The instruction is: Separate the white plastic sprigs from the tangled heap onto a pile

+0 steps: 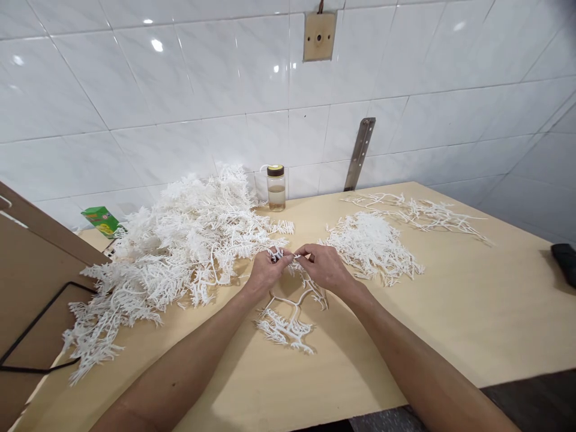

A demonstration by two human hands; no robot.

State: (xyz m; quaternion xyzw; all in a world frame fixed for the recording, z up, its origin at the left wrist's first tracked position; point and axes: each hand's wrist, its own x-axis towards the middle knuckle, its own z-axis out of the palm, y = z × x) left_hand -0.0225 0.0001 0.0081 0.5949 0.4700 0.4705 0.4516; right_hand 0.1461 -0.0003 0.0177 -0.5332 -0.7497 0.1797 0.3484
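Observation:
A white branching plastic sprig [294,312] lies on the wooden table in the middle, its lower twigs spread toward me. My left hand [269,268] is closed on its upper part. Beside it, fingertips nearly touching, my right hand [323,264] pinches a small white twig tip. A large heap of white feathery branches [193,228] fills the left of the table. Right of my hands sits a smaller pile of white twig pieces [371,246], and bare white stems [423,213] lie behind it.
A bottle with a dark lid [276,189] stands near the tiled wall. A metal strip [360,154] leans there too. At the left are a green box [102,221] and a brown cardboard panel [40,282]. A black object [564,263] sits at the right edge.

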